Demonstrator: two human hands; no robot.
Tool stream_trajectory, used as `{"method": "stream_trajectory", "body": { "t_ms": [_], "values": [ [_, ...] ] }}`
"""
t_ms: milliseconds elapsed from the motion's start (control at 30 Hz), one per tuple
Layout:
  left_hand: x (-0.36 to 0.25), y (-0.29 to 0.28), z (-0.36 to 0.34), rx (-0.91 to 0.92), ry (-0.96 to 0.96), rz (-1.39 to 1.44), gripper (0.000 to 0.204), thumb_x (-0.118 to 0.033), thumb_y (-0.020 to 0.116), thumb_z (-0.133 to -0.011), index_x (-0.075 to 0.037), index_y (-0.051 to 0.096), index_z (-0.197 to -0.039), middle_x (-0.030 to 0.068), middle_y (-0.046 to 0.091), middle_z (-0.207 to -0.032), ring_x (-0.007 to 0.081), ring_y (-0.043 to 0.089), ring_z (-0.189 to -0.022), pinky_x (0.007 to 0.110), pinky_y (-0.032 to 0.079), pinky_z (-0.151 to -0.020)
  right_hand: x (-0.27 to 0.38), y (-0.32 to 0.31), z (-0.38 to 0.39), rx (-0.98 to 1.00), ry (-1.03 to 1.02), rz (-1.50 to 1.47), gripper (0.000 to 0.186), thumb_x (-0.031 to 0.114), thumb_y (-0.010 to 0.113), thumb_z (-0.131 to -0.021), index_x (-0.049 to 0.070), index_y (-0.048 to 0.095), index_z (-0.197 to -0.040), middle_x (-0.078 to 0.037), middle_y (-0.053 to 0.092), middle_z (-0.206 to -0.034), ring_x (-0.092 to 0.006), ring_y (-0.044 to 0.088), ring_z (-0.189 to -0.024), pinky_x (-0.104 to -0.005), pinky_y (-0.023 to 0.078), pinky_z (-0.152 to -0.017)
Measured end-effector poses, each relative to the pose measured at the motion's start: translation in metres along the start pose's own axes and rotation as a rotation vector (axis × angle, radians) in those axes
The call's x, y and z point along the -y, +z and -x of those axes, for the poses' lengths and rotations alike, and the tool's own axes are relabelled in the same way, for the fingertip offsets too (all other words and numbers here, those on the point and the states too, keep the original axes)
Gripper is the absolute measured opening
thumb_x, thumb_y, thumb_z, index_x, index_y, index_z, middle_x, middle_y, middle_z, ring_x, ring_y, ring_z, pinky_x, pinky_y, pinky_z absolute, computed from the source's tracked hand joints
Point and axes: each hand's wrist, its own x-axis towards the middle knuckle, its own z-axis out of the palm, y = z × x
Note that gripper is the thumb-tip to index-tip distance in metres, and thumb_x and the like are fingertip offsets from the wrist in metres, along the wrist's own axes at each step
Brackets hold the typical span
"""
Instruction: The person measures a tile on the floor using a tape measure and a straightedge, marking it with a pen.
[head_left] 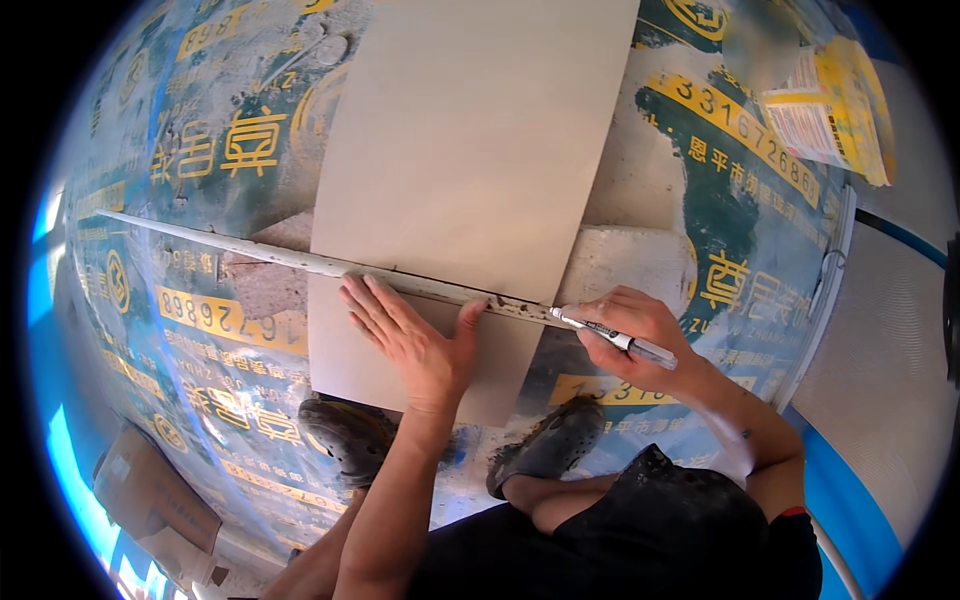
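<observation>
A long beige tile lies on the printed floor covering. Across it runs a long pale straightedge, from far left to the tile's right edge. My left hand lies flat on the tile, fingers spread, pressing against the straightedge's near side. My right hand grips a grey marker pen, its tip touching the straightedge's right end at the tile's edge.
My two dark, dusty shoes stand just below the tile. A cardboard box sits at lower left, and a yellow-and-white bag lies at upper right. A rough stone-like slab lies left of the tile.
</observation>
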Motion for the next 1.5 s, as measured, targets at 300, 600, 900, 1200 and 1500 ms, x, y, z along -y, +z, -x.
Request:
{"method": "stream_trajectory", "body": {
  "t_ms": [300,600,900,1200,1500],
  "values": [
    [0.001,0.001,0.0,-0.032,0.019,0.029,0.117,-0.065,0.067,-0.08,0.013,0.012,-0.149,0.0378,0.011,-0.154,0.0517,0.007,-0.146,0.059,0.008,-0.118,0.007,-0.013,0.015,-0.034,0.068,-0.037,0.025,0.003,0.068,-0.081,0.001,0.069,-0.106,-0.011,0.068,-0.08,-0.0258,0.064,-0.072,-0.0343,0.05,-0.067],
    [0.001,0.0,0.002,-0.033,0.016,0.037,0.116,-0.061,0.069,-0.081,0.013,0.012,-0.149,0.0375,0.01,-0.155,0.0524,0.007,-0.146,0.059,0.008,-0.118,-0.024,0.02,0.035,-0.168,-0.155,0.326,0.04,0.014,0.076,-0.08,0.005,0.061,-0.116,-0.011,0.063,-0.095,-0.0294,0.061,-0.084,-0.0377,0.05,-0.071],
    [0.036,-0.02,-0.008,-0.145,-0.249,0.457,0.086,-0.053,0.049,-0.099,0.006,0.015,-0.152,0.029,0.018,-0.157,0.039,0.016,-0.148,0.047,0.017,-0.119,-0.03,0.042,0.052,-0.113,-0.195,0.25,0.05,0.006,0.069,-0.07,0.009,0.059,-0.12,-0.011,0.058,-0.1,-0.0335,0.058,-0.093,-0.0407,0.051,-0.077],
    [0.12,-0.074,-0.101,-0.254,0.11,0.216,0.045,0.007,0.047,-0.08,-0.001,0.059,-0.123,0.018,0.054,-0.134,0.0413,0.043,-0.131,0.049,0.033,-0.111,0.006,0.009,0.076,0.097,-0.166,0.158,0.029,0.011,0.064,-0.089,0.007,0.062,-0.117,-0.014,0.064,-0.101,-0.0301,0.065,-0.077,-0.0359,0.053,-0.065],
    [0.124,-0.181,-0.194,0.588,0.561,-0.111,0.026,-0.004,0.062,-0.071,-0.005,0.067,-0.097,0.0163,0.067,-0.095,0.0381,0.062,-0.096,0.047,0.047,-0.095,0.026,-0.042,0.046,0.143,0.121,0.068,0.02,0.009,0.064,-0.089,0.003,0.063,-0.109,-0.013,0.066,-0.091,-0.0234,0.065,-0.068,-0.0328,0.051,-0.056]
  ]
}}
